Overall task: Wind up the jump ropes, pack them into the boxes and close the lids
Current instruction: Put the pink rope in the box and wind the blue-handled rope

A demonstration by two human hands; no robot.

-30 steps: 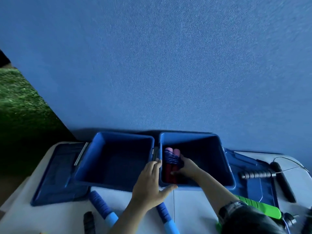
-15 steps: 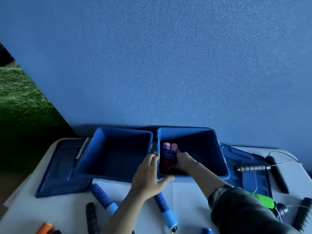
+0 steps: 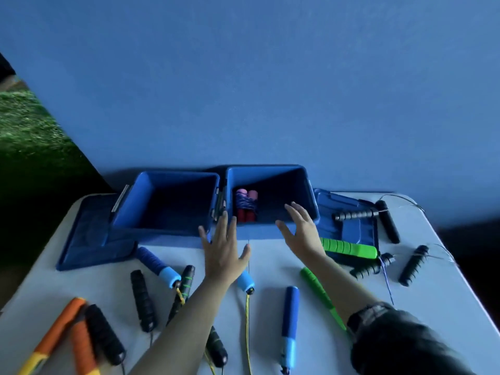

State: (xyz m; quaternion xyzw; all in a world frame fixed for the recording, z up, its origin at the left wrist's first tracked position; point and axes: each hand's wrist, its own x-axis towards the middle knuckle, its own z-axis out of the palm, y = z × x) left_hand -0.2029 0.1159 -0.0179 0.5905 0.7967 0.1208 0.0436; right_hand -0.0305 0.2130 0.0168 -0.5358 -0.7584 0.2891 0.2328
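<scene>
White table (image 3: pixel 273 269) bears two boxes (image 3: pixel 165 201), perhaps nine rope handles (image 3: pixel 143 300).

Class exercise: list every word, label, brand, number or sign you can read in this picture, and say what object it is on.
None can be read. The two blue boxes, their lids, the wound rope, the loose jump-rope handles and the table show no legible print; the picture is dim and soft.

Legible text, labels, brands, numbers, signs: none. Surfaces checked: blue boxes (image 3: pixel 167 204), lids (image 3: pixel 349 226), jump-rope handles (image 3: pixel 349 247), white table (image 3: pixel 270 272), blue wall. All plain or too dim and blurred for reading.
</scene>
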